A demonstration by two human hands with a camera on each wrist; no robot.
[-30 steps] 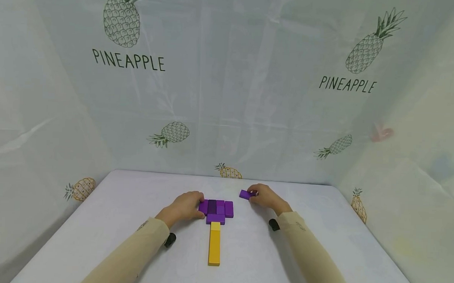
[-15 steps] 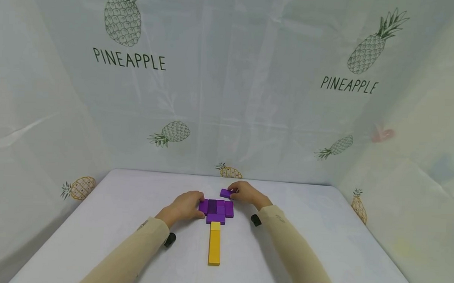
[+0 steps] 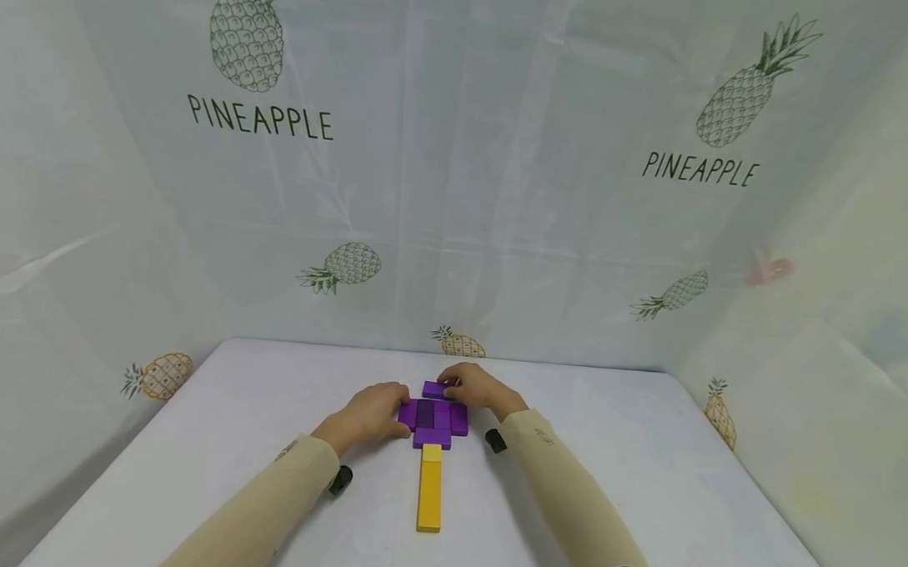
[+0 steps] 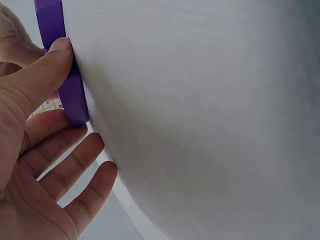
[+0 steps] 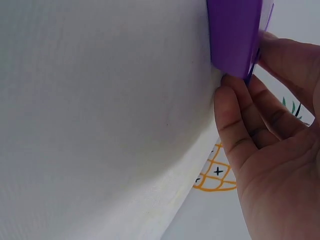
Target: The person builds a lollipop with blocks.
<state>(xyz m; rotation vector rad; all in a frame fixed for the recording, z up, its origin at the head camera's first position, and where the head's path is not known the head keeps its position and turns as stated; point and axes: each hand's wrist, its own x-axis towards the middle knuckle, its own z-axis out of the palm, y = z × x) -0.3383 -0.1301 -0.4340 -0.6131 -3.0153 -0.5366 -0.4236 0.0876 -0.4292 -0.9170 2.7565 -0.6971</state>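
Note:
My left hand (image 3: pixel 369 412) pinches the left purple block (image 3: pixel 408 413) of a flat purple cluster, thumb at the near side. In the left wrist view the thumb presses the side of a purple block (image 4: pixel 76 100) and a finger touches its end; the other fingers are spread. Just behind the cluster, my right hand (image 3: pixel 478 387) holds a loose purple block (image 3: pixel 433 389) by its right end, lying crosswise with a narrow gap to the cluster. A darker purple block (image 3: pixel 424 413) sits in the cluster's middle, and another purple block (image 3: pixel 432 439) closes its front.
A yellow strip (image 3: pixel 430 493), paler at its far end, runs from the cluster toward me on the white table (image 3: pixel 325 529). A pineapple-print curtain (image 3: pixel 457 192) hangs behind the table. Black wrist devices (image 3: pixel 496 440) show under both sleeves.
My right hand has carried the loose purple block leftward, from right of the cluster to just behind its middle. The left hand has kept its place on the left block.

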